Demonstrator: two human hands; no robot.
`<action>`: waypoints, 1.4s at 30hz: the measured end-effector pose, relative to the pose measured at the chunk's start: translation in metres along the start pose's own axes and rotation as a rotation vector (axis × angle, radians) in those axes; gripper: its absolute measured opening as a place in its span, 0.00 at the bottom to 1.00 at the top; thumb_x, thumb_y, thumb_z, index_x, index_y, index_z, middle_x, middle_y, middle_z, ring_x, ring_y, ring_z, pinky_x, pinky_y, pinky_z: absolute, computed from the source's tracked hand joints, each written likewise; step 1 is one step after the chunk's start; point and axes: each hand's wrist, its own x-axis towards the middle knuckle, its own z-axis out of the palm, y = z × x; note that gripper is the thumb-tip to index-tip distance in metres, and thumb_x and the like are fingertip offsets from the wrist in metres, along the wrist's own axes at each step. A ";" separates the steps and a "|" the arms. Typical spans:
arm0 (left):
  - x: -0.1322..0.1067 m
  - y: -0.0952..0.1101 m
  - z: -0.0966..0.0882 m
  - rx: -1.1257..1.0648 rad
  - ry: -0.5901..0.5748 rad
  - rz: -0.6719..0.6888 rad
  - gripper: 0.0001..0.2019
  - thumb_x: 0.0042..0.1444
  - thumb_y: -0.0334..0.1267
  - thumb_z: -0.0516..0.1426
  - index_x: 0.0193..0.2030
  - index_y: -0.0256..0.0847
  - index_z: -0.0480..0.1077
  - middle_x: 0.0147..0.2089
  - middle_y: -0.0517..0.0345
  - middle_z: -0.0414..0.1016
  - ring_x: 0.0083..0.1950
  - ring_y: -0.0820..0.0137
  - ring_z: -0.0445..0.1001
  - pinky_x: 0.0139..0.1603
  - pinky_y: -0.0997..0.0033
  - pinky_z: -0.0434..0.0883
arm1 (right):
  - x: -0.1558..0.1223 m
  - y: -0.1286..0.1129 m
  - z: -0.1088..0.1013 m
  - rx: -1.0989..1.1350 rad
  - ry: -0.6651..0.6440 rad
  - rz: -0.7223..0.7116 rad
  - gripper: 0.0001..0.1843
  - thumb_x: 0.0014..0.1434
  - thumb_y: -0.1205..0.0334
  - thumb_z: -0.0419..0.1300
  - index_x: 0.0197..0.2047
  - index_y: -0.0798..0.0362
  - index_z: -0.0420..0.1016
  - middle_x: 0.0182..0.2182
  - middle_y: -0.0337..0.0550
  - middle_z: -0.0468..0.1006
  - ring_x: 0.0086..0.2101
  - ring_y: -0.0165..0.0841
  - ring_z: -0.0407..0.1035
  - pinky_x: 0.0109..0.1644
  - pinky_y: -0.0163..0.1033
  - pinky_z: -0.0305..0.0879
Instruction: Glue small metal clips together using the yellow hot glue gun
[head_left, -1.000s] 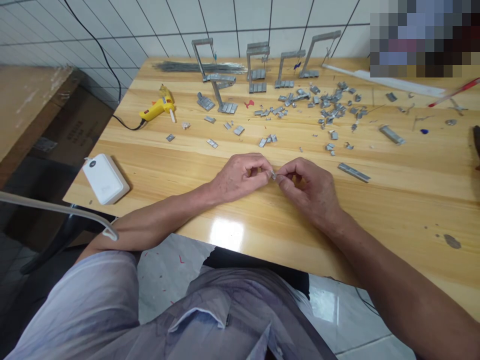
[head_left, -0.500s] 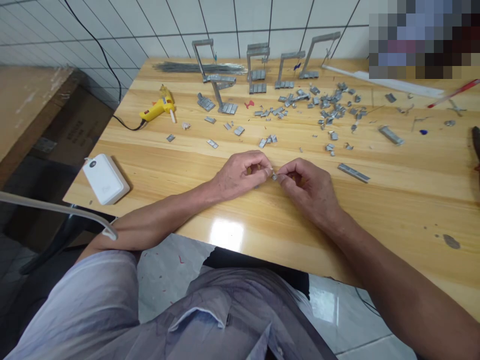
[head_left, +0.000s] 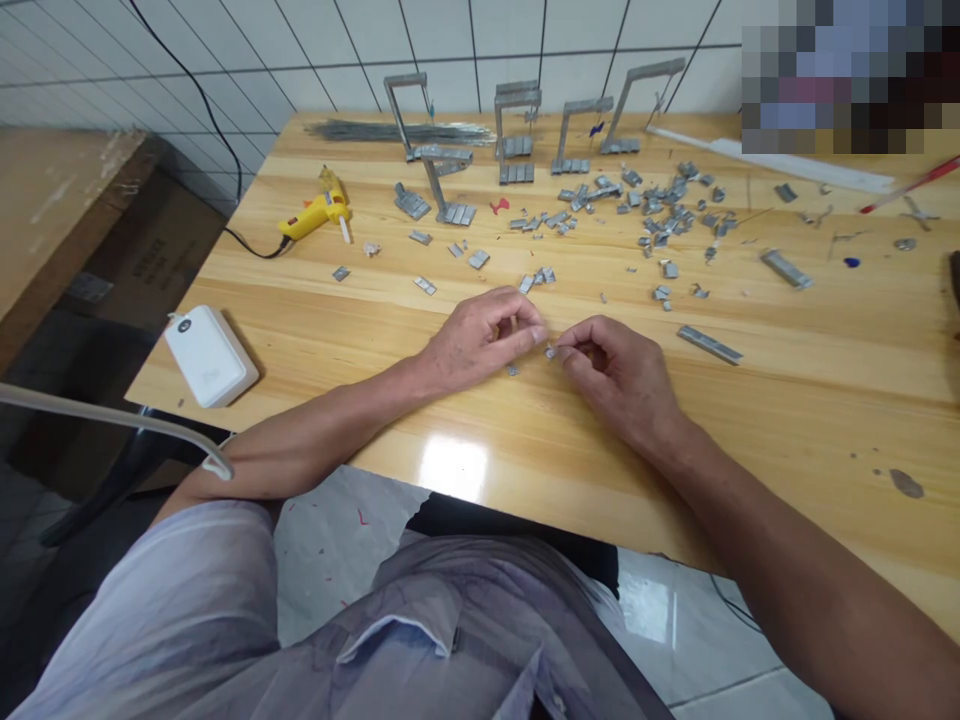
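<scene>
My right hand [head_left: 621, 378] is closed in a pinch on a small silvery metal piece [head_left: 550, 352], which pokes out left of the fingertips. Just left of it, my left hand [head_left: 484, 338] has thumb and forefinger brought together; whatever may be between them is too small to make out. Those fingertips are slightly apart from the metal piece. Under the left hand lies another small grey scrap [head_left: 513, 370] on the wooden table [head_left: 360, 345].
Several grey metal stands [head_left: 568, 135] line the back. Loose metal clips [head_left: 667, 215] are scattered mid-table. A yellow glue gun [head_left: 319, 212] and a white power bank [head_left: 212, 355] sit at left. A flat metal strip [head_left: 709, 345] lies right of my hands.
My left hand has lifted slightly up and away from the small metal piece, uncovering the grey scrap below it. My right hand keeps its pinch in nearly the same place.
</scene>
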 end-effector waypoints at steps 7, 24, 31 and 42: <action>-0.001 0.007 0.000 -0.107 -0.106 -0.098 0.13 0.68 0.46 0.60 0.37 0.39 0.74 0.34 0.59 0.75 0.33 0.74 0.69 0.35 0.73 0.66 | 0.000 0.003 0.001 0.073 -0.040 0.026 0.04 0.65 0.59 0.63 0.39 0.49 0.78 0.31 0.39 0.80 0.29 0.31 0.70 0.35 0.39 0.64; -0.002 0.006 0.000 -0.331 -0.138 -0.232 0.13 0.67 0.47 0.60 0.39 0.39 0.72 0.33 0.61 0.69 0.32 0.74 0.64 0.34 0.73 0.63 | 0.000 0.004 -0.004 -0.034 -0.083 -0.025 0.05 0.66 0.59 0.60 0.39 0.49 0.75 0.31 0.39 0.79 0.29 0.31 0.69 0.35 0.39 0.62; -0.001 0.002 -0.001 -0.398 -0.098 -0.286 0.12 0.65 0.46 0.61 0.38 0.39 0.72 0.32 0.62 0.70 0.32 0.75 0.64 0.36 0.72 0.64 | 0.002 0.007 -0.005 -0.126 -0.042 -0.035 0.03 0.64 0.63 0.60 0.37 0.49 0.75 0.29 0.39 0.78 0.28 0.32 0.68 0.34 0.40 0.62; 0.004 -0.007 -0.001 -0.391 0.112 -0.277 0.07 0.62 0.40 0.61 0.36 0.40 0.71 0.32 0.62 0.71 0.33 0.74 0.66 0.40 0.71 0.66 | 0.003 0.005 -0.007 -0.186 0.040 0.047 0.04 0.64 0.61 0.60 0.37 0.48 0.76 0.29 0.40 0.79 0.27 0.32 0.67 0.33 0.40 0.62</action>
